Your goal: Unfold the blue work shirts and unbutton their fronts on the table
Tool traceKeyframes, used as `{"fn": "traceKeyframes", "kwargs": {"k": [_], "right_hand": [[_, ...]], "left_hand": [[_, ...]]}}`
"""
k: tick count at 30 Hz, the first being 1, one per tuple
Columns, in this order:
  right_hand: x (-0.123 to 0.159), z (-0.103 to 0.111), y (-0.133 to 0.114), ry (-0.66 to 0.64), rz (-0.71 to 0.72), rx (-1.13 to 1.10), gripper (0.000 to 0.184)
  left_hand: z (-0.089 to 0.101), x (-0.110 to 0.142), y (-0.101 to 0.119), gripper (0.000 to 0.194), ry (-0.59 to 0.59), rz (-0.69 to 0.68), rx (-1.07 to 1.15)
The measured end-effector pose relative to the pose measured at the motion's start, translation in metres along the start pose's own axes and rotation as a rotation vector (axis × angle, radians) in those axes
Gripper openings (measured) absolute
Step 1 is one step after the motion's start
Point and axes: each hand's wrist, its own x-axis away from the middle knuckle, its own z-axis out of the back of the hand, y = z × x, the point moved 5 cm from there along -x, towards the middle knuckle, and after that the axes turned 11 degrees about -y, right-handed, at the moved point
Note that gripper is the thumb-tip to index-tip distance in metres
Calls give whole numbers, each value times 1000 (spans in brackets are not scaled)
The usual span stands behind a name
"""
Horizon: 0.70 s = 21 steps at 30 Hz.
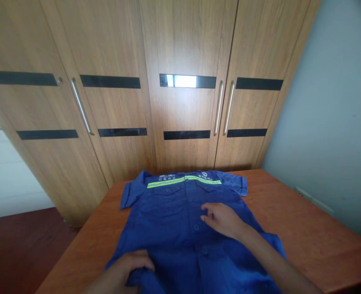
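Observation:
A blue short-sleeved work shirt (168,218) lies front side up, with its collar end toward the wardrobe. Yellow-green reflective tape and white lettering cross its chest, and buttons run down the middle. My left hand (134,263) is closed on a fold of the shirt near its lower left side. Over the right front, beside the button line, is my right hand (221,218). Its fingers are slightly bent and the thumb stands apart from them, with nothing between. Whether it touches the cloth I cannot tell. The shirt's bottom hem is out of view.
The shirt rests on a reddish-brown wooden table (303,216). Behind the table stands a tall wooden wardrobe (183,110) with metal handles and black strips. A pale wall (330,122) with a socket strip (313,200) is on the right. Dark red floor (21,241) shows at the left.

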Motion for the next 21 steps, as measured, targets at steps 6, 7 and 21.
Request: {"fn": "traceKeyframes", "kwargs": {"k": [6, 7, 21], "right_hand": [[-56, -21, -45, 38, -171, 139, 55], [-61, -22, -45, 39, -179, 124, 55], [-123, 73, 15, 474, -136, -289, 36]], "left_hand": [[3, -9, 11, 42, 57, -34, -37], [4, -9, 11, 43, 60, -31, -45], [65, 9, 31, 24, 163, 24, -174]]}}
